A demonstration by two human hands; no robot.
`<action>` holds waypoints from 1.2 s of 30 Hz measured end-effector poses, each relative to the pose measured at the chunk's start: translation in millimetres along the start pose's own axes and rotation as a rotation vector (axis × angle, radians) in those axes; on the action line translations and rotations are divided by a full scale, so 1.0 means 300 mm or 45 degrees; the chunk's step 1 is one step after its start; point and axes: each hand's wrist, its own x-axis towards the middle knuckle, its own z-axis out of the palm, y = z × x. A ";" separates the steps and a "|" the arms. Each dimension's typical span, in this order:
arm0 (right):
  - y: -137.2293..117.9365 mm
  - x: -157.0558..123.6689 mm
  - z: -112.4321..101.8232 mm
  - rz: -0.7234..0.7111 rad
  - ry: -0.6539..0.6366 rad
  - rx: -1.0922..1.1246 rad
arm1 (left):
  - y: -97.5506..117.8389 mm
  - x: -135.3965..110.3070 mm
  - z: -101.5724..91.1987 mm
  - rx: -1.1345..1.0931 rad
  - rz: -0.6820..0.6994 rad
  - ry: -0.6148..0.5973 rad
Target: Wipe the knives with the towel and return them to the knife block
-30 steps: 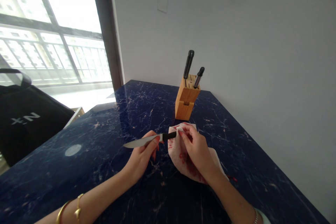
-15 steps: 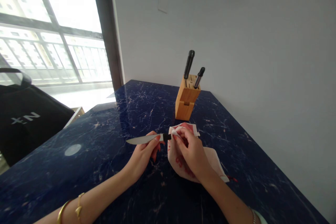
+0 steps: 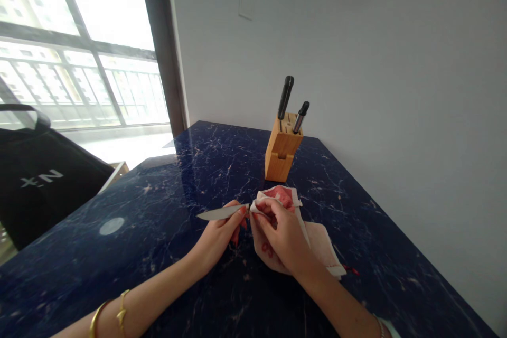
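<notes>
A knife (image 3: 219,213) lies level across the front of me, its blade tip pointing left. My left hand (image 3: 222,229) pinches the blade near the handle end, thumb on top and fingers beneath. Around the knife's handle, my right hand (image 3: 283,227) grips a white and red cloth (image 3: 273,259). The cloth hides nearly all of the dark handle, and its lower part drapes onto the table. Just beyond the cloth stands a wooden knife block (image 3: 280,156) with a black-handled knife (image 3: 285,96) and another black and silver handle (image 3: 301,116) sticking out.
The dark blue marbled table (image 3: 166,243) reaches to a grey wall (image 3: 376,90) behind and at the right. A pale round spot (image 3: 111,226) marks its left side. A black bag (image 3: 47,179) stands past the left edge, near a large window (image 3: 87,63).
My right hand has slid the cloth left along the handle toward the blade, covering more of it. The knife and my left hand have shifted slightly right.
</notes>
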 end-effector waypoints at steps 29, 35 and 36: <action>0.021 0.016 -0.028 0.068 0.090 0.098 | 0.036 -0.006 -0.013 0.155 0.069 -0.046; 0.012 0.013 -0.029 0.038 0.112 0.078 | 0.032 -0.006 -0.013 0.180 0.084 -0.063; 0.012 0.014 -0.032 0.042 0.133 0.079 | 0.033 -0.007 -0.013 0.179 0.086 -0.061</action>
